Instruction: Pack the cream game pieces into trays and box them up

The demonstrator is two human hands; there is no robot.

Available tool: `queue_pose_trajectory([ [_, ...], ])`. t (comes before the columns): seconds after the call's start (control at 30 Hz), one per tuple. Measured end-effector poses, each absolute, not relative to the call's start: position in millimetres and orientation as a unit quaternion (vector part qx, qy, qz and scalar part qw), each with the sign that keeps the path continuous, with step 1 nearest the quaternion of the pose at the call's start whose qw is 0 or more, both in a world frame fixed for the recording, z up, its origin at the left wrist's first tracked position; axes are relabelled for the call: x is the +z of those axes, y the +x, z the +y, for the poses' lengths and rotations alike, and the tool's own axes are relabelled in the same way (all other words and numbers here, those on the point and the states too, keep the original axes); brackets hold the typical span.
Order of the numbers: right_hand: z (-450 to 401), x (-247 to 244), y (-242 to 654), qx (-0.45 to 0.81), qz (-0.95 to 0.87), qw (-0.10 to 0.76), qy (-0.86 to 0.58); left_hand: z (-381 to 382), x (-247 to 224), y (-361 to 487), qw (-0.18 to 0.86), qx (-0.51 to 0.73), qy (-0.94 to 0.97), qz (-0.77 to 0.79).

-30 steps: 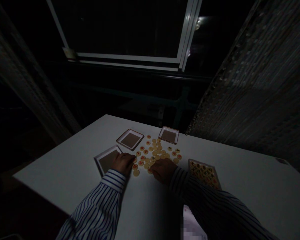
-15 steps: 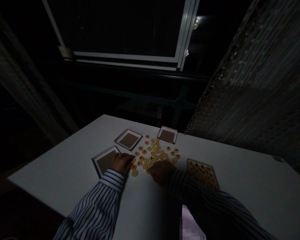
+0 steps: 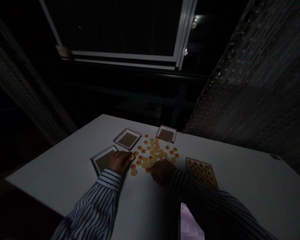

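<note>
Lower centre: left hand point(image 3: 118, 161) is pinching a disc point(image 3: 132, 157), edge grip possibly risking a drop; right hand point(image 3: 163, 170) is obscuring whether it grasps anything.

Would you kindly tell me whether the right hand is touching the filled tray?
Apart: the head view shows the table between the right hand and the filled tray.

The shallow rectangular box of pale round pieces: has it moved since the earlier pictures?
No; against the far edge of the white table, the box keeps its place.
</note>
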State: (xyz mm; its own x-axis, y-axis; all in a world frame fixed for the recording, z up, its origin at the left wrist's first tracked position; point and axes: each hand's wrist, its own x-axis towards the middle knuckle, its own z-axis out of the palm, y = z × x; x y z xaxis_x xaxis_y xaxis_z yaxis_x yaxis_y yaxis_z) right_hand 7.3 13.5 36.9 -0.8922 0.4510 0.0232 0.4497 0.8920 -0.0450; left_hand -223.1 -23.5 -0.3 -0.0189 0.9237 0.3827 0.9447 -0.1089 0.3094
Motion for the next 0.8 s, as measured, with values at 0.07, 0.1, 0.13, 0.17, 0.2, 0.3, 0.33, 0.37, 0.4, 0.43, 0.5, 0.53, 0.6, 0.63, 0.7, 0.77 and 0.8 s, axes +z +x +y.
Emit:
queue_pose_trajectory([
  [0.07, 14, 38, 9, 0.017, -0.973, 0.011, -0.23, -25, 4, -222, 0.02, -0.265, -0.697, -0.666],
  [0.1, 15, 38, 10, 0.019, -0.973, 0.01, -0.229, -26, 6, -221, 0.02, -0.271, -0.696, -0.665],
  [0.13, 15, 38, 11, 0.022, -0.973, 0.012, -0.228, -27, 8, -220, 0.02, -0.276, -0.695, -0.664],
  [0.17, 16, 39, 12, 0.024, -0.973, 0.014, -0.23, -28, 10, -219, 0.02, -0.282, -0.694, -0.662],
  [0.2, 16, 40, 13, 0.025, -0.972, 0.014, -0.233, -29, 13, -218, 0.021, -0.286, -0.694, -0.661],
  [0.3, 16, 46, 18, 0.024, -0.968, 0.011, -0.249, -32, 19, -211, 0.03, -0.299, -0.696, -0.652],
  [0.33, 16, 49, 19, 0.023, -0.966, 0.013, -0.258, -32, 21, -208, 0.034, -0.303, -0.699, -0.647],
  [0.37, 16, 51, 21, 0.022, -0.963, 0.018, -0.268, -32, 23, -205, 0.038, -0.309, -0.699, -0.644],
  [0.4, 16, 53, 24, 0.022, -0.96, 0.022, -0.277, -33, 24, -202, 0.042, -0.316, -0.699, -0.64],
  [0.43, 17, 54, 27, 0.023, -0.958, 0.027, -0.285, -33, 26, -198, 0.045, -0.324, -0.699, -0.636],
  [0.5, 19, 55, 33, 0.026, -0.954, 0.039, -0.296, -33, 29, -191, 0.053, -0.341, -0.699, -0.627],
  [0.53, 21, 56, 36, 0.027, -0.953, 0.047, -0.297, -33, 30, -188, 0.057, -0.348, -0.701, -0.62],
  [0.6, 24, 57, 44, 0.027, -0.953, 0.06, -0.297, -33, 32, -182, 0.059, -0.352, -0.712, -0.605],
  [0.63, 25, 58, 47, 0.028, -0.952, 0.064, -0.297, -33, 33, -179, 0.058, -0.352, -0.717, -0.598],
  [0.7, 26, 63, 55, 0.031, -0.951, 0.071, -0.3, -32, 34, -174, 0.052, -0.354, -0.728, -0.585],
  [0.77, 25, 69, 61, 0.033, -0.947, 0.076, -0.31, -31, 35, -168, 0.047, -0.365, -0.733, -0.572],
  [0.8, 24, 72, 64, 0.035, -0.945, 0.077, -0.316, -31, 35, -165, 0.045, -0.372, -0.734, -0.566],
])
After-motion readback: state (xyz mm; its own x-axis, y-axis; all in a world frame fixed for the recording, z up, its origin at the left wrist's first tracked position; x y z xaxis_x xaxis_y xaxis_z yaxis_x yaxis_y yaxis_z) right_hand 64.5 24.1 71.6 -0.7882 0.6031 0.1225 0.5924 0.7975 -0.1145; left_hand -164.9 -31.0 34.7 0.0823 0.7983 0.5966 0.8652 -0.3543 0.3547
